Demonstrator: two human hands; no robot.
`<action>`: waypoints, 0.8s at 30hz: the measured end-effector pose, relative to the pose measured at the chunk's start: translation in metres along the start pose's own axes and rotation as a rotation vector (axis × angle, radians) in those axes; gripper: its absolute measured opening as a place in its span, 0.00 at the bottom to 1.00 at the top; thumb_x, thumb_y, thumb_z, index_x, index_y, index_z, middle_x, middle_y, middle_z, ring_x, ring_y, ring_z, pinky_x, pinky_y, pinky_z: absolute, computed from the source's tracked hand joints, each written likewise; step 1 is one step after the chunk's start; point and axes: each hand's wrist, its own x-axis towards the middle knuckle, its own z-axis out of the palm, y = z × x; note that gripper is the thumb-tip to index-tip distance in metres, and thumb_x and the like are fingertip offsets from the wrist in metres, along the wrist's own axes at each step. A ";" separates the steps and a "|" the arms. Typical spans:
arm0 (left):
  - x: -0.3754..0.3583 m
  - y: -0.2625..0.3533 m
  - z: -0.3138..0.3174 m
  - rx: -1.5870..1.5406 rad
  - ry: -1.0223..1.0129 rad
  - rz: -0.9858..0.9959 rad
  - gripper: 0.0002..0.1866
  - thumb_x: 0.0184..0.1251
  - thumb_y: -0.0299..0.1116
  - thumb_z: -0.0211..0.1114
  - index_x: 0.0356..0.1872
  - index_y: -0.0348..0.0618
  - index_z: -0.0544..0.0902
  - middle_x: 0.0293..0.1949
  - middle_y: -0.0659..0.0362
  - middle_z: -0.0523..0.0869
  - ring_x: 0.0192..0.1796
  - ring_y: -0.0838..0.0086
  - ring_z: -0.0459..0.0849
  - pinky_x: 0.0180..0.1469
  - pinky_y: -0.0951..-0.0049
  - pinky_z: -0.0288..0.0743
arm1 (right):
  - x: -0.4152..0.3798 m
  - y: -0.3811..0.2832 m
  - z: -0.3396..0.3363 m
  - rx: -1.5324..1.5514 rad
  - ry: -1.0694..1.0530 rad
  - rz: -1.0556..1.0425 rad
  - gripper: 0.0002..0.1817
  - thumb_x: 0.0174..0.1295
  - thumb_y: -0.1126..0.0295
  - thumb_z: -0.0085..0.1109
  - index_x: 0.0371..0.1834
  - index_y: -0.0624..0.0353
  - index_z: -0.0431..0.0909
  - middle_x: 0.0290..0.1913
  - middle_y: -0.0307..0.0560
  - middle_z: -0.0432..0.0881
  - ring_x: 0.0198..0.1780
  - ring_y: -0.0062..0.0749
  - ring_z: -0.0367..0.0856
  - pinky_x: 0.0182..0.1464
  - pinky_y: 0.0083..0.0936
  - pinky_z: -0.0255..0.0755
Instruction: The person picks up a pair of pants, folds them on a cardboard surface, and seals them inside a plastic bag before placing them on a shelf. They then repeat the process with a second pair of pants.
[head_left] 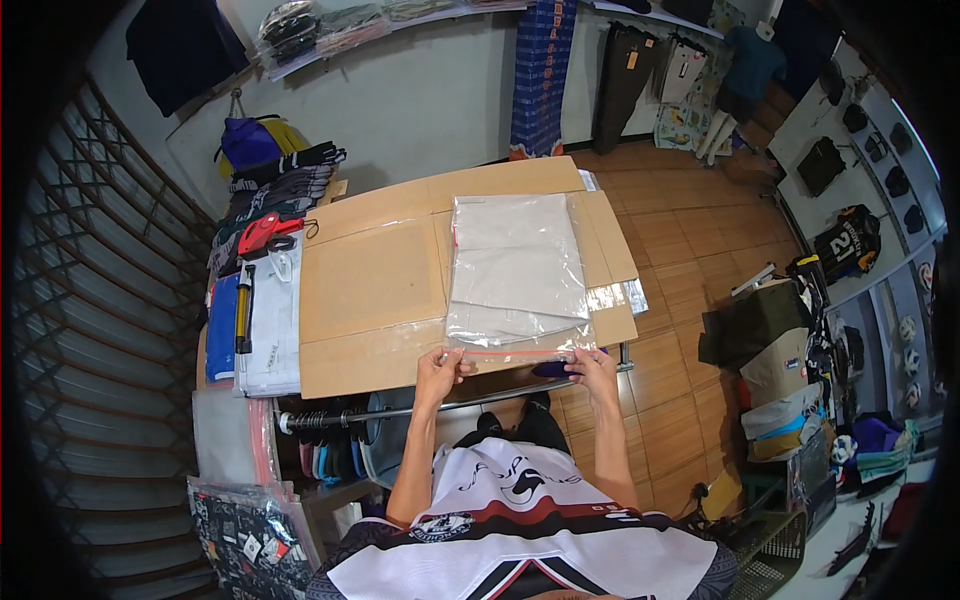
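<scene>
A clear plastic zip bag (517, 335) lies on the cardboard sheet (370, 265), with a folded light-grey garment (517, 260) inside it. Its red zip strip runs along the edge closest to me, which hangs just past the cardboard. My left hand (440, 374) pinches the left corner of that edge. At the right corner, my right hand (594, 373) grips the plastic between thumb and fingers. The bag's edge is stretched straight between both hands. Whether the zip is sealed cannot be made out.
Left of the cardboard lie a red tape dispenser (268, 234), a yellow-and-black tool (243, 310) and white plastic packs (270, 345). Dark folded clothes (265, 200) are stacked behind them. A metal rail (390, 413) with hangers runs under the front edge. Bagged clothes (255, 535) stand lower left.
</scene>
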 end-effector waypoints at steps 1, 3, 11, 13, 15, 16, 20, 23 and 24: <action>-0.003 0.003 0.000 -0.014 0.007 -0.029 0.13 0.80 0.38 0.65 0.44 0.36 0.86 0.35 0.56 0.92 0.32 0.78 0.89 0.31 0.79 0.80 | 0.000 0.000 0.000 0.009 0.002 0.012 0.12 0.73 0.62 0.66 0.47 0.61 0.83 0.40 0.46 0.89 0.36 0.30 0.89 0.35 0.24 0.81; -0.005 0.009 0.000 -0.045 0.030 -0.071 0.13 0.81 0.38 0.64 0.43 0.35 0.85 0.35 0.55 0.92 0.32 0.78 0.89 0.31 0.79 0.80 | -0.002 -0.003 0.001 0.027 0.006 0.036 0.13 0.73 0.62 0.66 0.47 0.61 0.83 0.40 0.46 0.89 0.36 0.30 0.89 0.35 0.24 0.82; 0.000 0.008 -0.007 0.047 -0.035 -0.026 0.14 0.83 0.38 0.61 0.41 0.35 0.82 0.38 0.50 0.93 0.34 0.73 0.92 0.33 0.78 0.83 | 0.001 0.003 0.001 -0.026 -0.020 0.029 0.15 0.74 0.63 0.64 0.48 0.67 0.83 0.41 0.49 0.90 0.37 0.32 0.91 0.33 0.25 0.83; -0.001 0.008 -0.006 0.048 -0.039 -0.020 0.14 0.82 0.39 0.62 0.41 0.37 0.83 0.37 0.52 0.92 0.35 0.74 0.91 0.33 0.78 0.81 | 0.003 0.006 0.001 -0.037 -0.026 -0.001 0.15 0.75 0.63 0.64 0.48 0.68 0.83 0.41 0.50 0.90 0.37 0.32 0.91 0.33 0.24 0.83; -0.003 0.011 -0.005 0.035 -0.036 -0.035 0.14 0.83 0.40 0.61 0.41 0.37 0.83 0.37 0.52 0.92 0.37 0.74 0.92 0.34 0.78 0.82 | 0.002 0.005 0.002 -0.033 -0.035 -0.016 0.16 0.75 0.62 0.64 0.49 0.69 0.83 0.42 0.51 0.89 0.37 0.33 0.91 0.33 0.24 0.83; -0.004 0.013 -0.004 0.021 -0.032 -0.053 0.14 0.83 0.39 0.61 0.41 0.37 0.82 0.37 0.51 0.93 0.38 0.72 0.93 0.34 0.77 0.82 | 0.001 0.002 0.003 -0.020 -0.032 0.001 0.16 0.75 0.62 0.64 0.49 0.69 0.83 0.42 0.52 0.89 0.37 0.33 0.91 0.33 0.24 0.83; -0.005 0.022 -0.002 -0.068 0.000 -0.136 0.14 0.84 0.39 0.60 0.40 0.36 0.82 0.36 0.50 0.92 0.38 0.71 0.94 0.33 0.78 0.83 | -0.007 -0.009 0.011 -0.024 -0.025 0.059 0.18 0.75 0.62 0.64 0.50 0.70 0.83 0.41 0.53 0.90 0.37 0.33 0.92 0.32 0.23 0.82; 0.002 0.012 -0.006 -0.027 -0.005 -0.091 0.15 0.83 0.39 0.62 0.39 0.36 0.82 0.35 0.51 0.92 0.37 0.71 0.94 0.32 0.79 0.82 | -0.009 -0.010 0.014 -0.048 -0.045 0.057 0.17 0.75 0.62 0.64 0.49 0.71 0.83 0.41 0.53 0.90 0.36 0.34 0.92 0.31 0.23 0.82; 0.004 0.009 -0.009 0.002 -0.015 -0.066 0.15 0.83 0.39 0.62 0.39 0.36 0.82 0.35 0.51 0.92 0.36 0.71 0.93 0.31 0.79 0.82 | -0.007 -0.008 0.014 -0.051 -0.055 0.051 0.17 0.75 0.63 0.64 0.49 0.71 0.83 0.41 0.53 0.90 0.36 0.35 0.92 0.30 0.23 0.82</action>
